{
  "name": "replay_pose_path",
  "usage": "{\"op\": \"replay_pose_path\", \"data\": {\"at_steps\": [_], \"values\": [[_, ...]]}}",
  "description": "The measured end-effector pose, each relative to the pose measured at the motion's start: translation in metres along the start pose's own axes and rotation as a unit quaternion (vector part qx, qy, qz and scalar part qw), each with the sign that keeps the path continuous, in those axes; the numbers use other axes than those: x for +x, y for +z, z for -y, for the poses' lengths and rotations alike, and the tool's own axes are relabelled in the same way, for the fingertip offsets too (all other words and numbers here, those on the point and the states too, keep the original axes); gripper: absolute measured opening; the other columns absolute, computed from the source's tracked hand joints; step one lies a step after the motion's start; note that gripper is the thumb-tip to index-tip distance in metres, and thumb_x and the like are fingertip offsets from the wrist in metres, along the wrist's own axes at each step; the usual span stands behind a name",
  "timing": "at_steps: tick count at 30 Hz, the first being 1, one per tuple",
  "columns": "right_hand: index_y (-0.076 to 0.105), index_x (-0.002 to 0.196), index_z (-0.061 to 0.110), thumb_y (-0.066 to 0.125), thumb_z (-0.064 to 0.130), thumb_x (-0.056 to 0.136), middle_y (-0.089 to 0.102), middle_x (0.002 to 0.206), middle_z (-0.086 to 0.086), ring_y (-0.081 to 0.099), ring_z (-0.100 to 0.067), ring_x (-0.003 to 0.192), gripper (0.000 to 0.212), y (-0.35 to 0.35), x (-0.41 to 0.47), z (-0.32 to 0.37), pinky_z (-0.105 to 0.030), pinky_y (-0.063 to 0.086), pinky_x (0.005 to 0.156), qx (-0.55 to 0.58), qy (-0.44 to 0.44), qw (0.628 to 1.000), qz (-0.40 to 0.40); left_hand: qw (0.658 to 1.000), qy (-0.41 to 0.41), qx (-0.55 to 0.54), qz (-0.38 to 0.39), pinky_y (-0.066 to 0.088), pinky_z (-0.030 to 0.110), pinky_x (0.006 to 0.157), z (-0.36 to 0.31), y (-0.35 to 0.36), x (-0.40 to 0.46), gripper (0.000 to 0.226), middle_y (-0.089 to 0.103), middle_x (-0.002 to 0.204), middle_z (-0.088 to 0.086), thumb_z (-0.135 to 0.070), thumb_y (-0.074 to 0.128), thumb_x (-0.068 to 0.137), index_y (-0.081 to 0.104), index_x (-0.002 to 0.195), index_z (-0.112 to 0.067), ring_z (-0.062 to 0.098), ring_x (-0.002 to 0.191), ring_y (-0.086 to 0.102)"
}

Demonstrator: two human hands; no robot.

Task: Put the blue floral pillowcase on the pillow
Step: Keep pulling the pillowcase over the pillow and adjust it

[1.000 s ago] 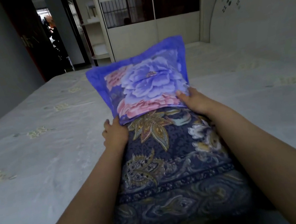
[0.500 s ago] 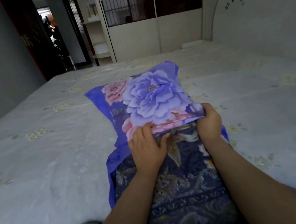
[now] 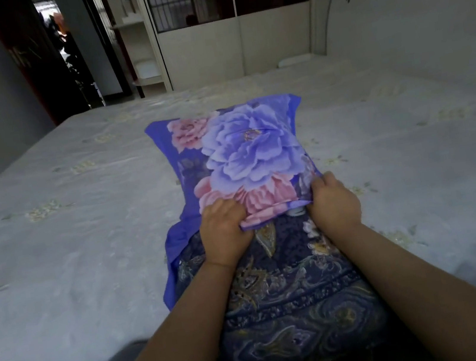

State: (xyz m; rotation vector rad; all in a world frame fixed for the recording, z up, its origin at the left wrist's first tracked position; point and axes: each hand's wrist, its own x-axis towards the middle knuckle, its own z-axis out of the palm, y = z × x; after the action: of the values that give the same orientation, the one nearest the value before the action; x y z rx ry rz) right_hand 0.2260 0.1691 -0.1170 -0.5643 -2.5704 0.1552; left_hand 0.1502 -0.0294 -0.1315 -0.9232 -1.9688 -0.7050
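Two hands are working at the pillowcase opening, centre of the frame.

Item: blue floral pillowcase (image 3: 245, 154). It is lying lengthwise on the bed (image 3: 68, 238), closed end toward the top of the frame, and is covering only the far portion of the pillow. A loose flap of plain blue cloth is trailing down the pillow's left side, toward lower centre.

Item: pillow (image 3: 292, 296), dark paisley cover. Its near part is lying bare, running from the pillowcase hem to the bottom edge of the frame.

Item: left hand (image 3: 224, 229). It is curling its fingers over the hem and pinching the cloth at the left of the opening.

Item: right hand (image 3: 333, 202). It is gripping the hem at the right corner, fingers bunched on the cloth.

Progress, as judged: less than half of the pillow's visible length is sitting inside the case. Left to do: drawing the hem down over the bare paisley part toward the bottom of the frame, taking in the loose left flap, and squaring the corners.

Room: bare mattress is lying open to left and right of the pillow. The headboard (image 3: 409, 9) at upper right and the wardrobe (image 3: 233, 40) at top centre are standing well apart from the work. The bed's near edge is running across the lower right, close to the forearm.
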Motion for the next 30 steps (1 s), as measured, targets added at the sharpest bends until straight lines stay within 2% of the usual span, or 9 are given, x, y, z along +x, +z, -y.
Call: {"op": "replay_pose_path", "data": {"at_steps": [3, 6, 8, 12, 16, 20, 25, 27, 30], "values": [[0.059, 0.102, 0.006, 0.056, 0.009, 0.078, 0.058, 0.092, -0.016, 0.057, -0.035, 0.079, 0.025, 0.001, -0.005, 0.007, -0.034, 0.043, 0.058, 0.079, -0.120, 0.978, -0.153, 0.998, 0.049, 0.023, 0.012, 0.026, 0.034, 0.057, -0.002, 0.003, -0.007, 0.021, 0.049, 0.063, 0.010, -0.015, 0.064, 0.072, 0.044, 0.065, -0.013, 0.024, 0.067, 0.039], [0.066, 0.098, 0.011, 0.051, 0.013, 0.075, 0.064, 0.080, -0.008, 0.060, -0.028, 0.072, 0.028, -0.007, -0.014, 0.022, -0.031, 0.048, 0.057, 0.089, -0.302, 0.930, -0.188, 0.995, 0.089, 0.041, 0.028, 0.023, 0.032, 0.057, -0.004, -0.004, -0.005, 0.016, 0.050, 0.063, 0.011, -0.013, 0.054, 0.075, 0.038, 0.072, -0.016, 0.024, 0.067, 0.036], [0.068, 0.090, 0.014, 0.063, 0.013, 0.071, 0.066, 0.073, -0.004, 0.061, -0.026, 0.064, 0.020, -0.009, -0.021, 0.022, -0.028, 0.046, 0.052, 0.056, -0.341, 0.920, -0.185, 0.996, 0.074, 0.046, 0.030, 0.021, 0.032, 0.056, 0.001, -0.009, -0.003, 0.017, 0.049, 0.060, 0.011, -0.018, 0.052, 0.080, 0.042, 0.066, -0.013, 0.023, 0.065, 0.035], [0.061, 0.094, 0.016, 0.071, 0.011, 0.058, 0.063, 0.068, -0.006, 0.061, -0.027, 0.058, 0.038, -0.002, -0.023, -0.003, -0.027, 0.043, 0.047, -0.004, -0.238, 0.954, -0.183, 0.993, 0.094, 0.066, -0.008, 0.024, 0.032, 0.052, 0.000, -0.020, -0.009, 0.027, 0.047, 0.056, 0.008, -0.019, 0.055, 0.084, 0.043, 0.060, -0.014, 0.024, 0.058, 0.041], [0.059, 0.103, 0.011, 0.068, 0.010, 0.072, 0.063, 0.088, -0.014, 0.062, -0.034, 0.064, 0.032, 0.000, -0.016, -0.016, -0.030, 0.041, 0.046, 0.060, -0.031, 0.988, -0.142, 0.996, 0.044, 0.076, -0.014, 0.029, 0.030, 0.045, -0.002, -0.032, -0.017, 0.020, 0.052, 0.065, 0.011, -0.002, 0.051, 0.068, 0.039, 0.072, -0.017, 0.025, 0.060, 0.041], [0.054, 0.107, 0.008, 0.057, 0.019, 0.087, 0.053, 0.106, -0.017, 0.058, -0.040, 0.071, 0.023, 0.010, -0.026, -0.031, -0.031, 0.029, 0.050, 0.114, 0.124, 0.982, -0.086, 0.983, -0.172, 0.056, -0.015, 0.037, 0.032, 0.046, 0.021, -0.045, -0.042, 0.013, 0.053, 0.085, 0.019, -0.001, 0.051, 0.064, 0.050, 0.075, -0.008, 0.033, 0.065, 0.052], [0.053, 0.113, 0.013, 0.050, 0.024, 0.090, 0.061, 0.113, -0.018, 0.059, -0.035, 0.099, 0.026, 0.001, -0.023, -0.042, -0.036, 0.042, 0.076, 0.155, 0.254, 0.943, 0.149, 0.893, -0.446, 0.006, 0.065, 0.033, 0.037, 0.057, 0.035, -0.050, -0.057, 0.010, 0.048, 0.098, 0.020, -0.001, 0.051, 0.082, 0.044, 0.082, -0.008, 0.039, 0.074, 0.052], [0.052, 0.110, 0.013, 0.051, 0.023, 0.090, 0.064, 0.097, -0.019, 0.062, -0.036, 0.088, 0.023, -0.010, -0.021, -0.035, -0.034, 0.041, 0.066, 0.112, 0.215, 0.966, 0.089, 0.861, -0.491, -0.032, 0.127, 0.033, 0.036, 0.063, 0.041, -0.051, -0.049, 0.009, 0.052, 0.095, 0.024, -0.007, 0.052, 0.088, 0.043, 0.087, -0.007, 0.041, 0.085, 0.055], [0.059, 0.103, 0.011, 0.057, 0.018, 0.086, 0.062, 0.075, -0.017, 0.060, -0.037, 0.069, 0.018, -0.027, -0.023, -0.011, -0.031, 0.034, 0.053, 0.108, 0.072, 0.985, -0.116, 0.920, -0.382, -0.003, 0.089, 0.034, 0.036, 0.067, 0.027, -0.059, -0.031, 0.007, 0.053, 0.098, 0.024, -0.004, 0.055, 0.087, 0.052, 0.092, 0.000, 0.038, 0.088, 0.054]]}}
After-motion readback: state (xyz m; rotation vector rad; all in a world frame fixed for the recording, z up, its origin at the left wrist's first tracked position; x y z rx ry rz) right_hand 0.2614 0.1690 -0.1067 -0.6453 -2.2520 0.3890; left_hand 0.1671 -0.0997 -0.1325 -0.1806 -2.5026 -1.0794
